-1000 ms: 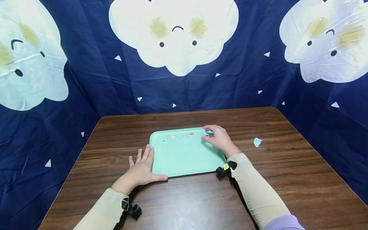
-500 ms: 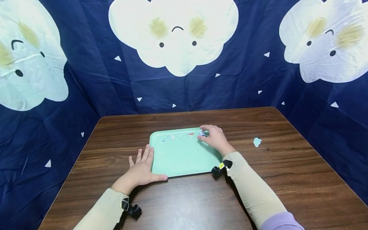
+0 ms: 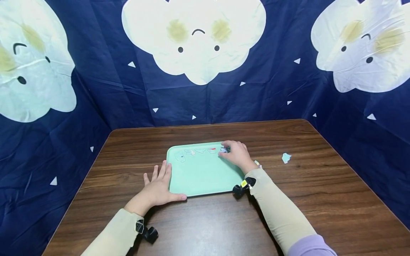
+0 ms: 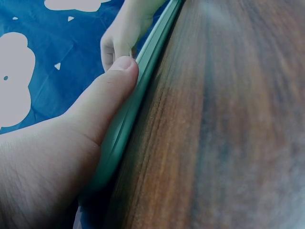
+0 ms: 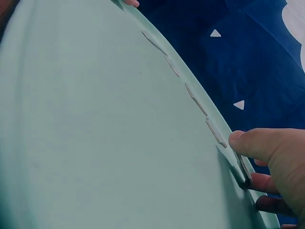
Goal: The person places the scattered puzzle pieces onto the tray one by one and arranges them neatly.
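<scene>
A light green tray (image 3: 205, 177) lies on the table. My left hand (image 3: 157, 188) is spread at its left end, fingers along the left side and thumb on the front corner; the left wrist view shows the thumb (image 4: 107, 90) against the rim. Over the tray's back right, my right hand (image 3: 237, 153) pinches a bluish puzzle piece (image 3: 223, 150) between thumb and fingers. In the right wrist view this piece (image 5: 244, 169) is tilted close to the tray's rim. To its left, a row of flat pieces runs along the back, including one with a red edge (image 3: 212, 151) and a pale outlined one (image 3: 180, 157).
A single pale blue piece (image 3: 286, 158) lies on the brown wooden table (image 3: 320, 199), right of the tray. Behind the table hangs a dark blue cloth (image 3: 205, 103) with white clouds. Each wrist carries a small black camera (image 3: 150, 234).
My right hand has moved left along the tray's back edge with the puzzle piece, closer to the red-edged piece. My left hand has stayed in place.
</scene>
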{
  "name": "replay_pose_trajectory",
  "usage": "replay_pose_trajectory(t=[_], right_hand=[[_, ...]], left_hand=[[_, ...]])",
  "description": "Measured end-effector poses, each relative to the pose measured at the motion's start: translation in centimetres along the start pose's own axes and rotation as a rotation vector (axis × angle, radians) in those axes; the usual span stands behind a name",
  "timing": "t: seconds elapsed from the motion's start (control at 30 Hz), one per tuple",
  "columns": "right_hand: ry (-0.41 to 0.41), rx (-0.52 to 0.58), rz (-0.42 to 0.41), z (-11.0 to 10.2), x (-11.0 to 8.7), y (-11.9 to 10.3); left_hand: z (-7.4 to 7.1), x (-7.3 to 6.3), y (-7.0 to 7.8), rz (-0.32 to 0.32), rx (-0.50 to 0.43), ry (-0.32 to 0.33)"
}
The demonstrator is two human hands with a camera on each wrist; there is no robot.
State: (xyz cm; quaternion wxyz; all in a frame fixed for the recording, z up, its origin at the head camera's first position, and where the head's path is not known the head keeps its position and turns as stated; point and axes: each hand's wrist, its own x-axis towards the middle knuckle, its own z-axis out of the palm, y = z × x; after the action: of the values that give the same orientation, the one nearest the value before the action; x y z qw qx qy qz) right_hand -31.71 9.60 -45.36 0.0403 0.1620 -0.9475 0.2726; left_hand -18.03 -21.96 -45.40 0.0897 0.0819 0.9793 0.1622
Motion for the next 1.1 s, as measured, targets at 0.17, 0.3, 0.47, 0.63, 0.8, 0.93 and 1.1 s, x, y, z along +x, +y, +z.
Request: replay_pose_trajectory(t=[0.17, 0.3, 0.47, 0.63, 0.8, 0.93, 1.1], right_hand=[[0.022, -0.077, 0.007, 0.4, -0.1, -0.4], [0.039, -0.162, 0.011, 0.7, -0.2, -0.8], [0.052, -0.217, 0.044, 1.0, -0.1, -1.2], [0.056, -0.241, 0.061, 1.1, -0.2, -1.3], [0.069, -0.245, 0.066, 1.1, -0.5, -1.2], [0.074, -0.239, 0.062, 1.1, -0.5, -1.0], [0.092, -0.232, 0.055, 1.1, -0.4, -0.9]], left_hand=[[0.1, 0.1, -0.1, -0.001, -0.002, -0.004], [0.3, 0.2, -0.3, -0.001, -0.002, -0.007], [0.3, 0.3, -0.5, -0.002, 0.002, -0.005], [0.4, 0.3, -0.5, -0.004, 0.005, -0.008], [0.4, 0.3, -0.4, -0.005, 0.010, -0.008], [0.4, 0.3, -0.3, -0.004, 0.012, -0.012], [0.2, 0.3, -0.2, -0.001, 0.010, -0.009]])
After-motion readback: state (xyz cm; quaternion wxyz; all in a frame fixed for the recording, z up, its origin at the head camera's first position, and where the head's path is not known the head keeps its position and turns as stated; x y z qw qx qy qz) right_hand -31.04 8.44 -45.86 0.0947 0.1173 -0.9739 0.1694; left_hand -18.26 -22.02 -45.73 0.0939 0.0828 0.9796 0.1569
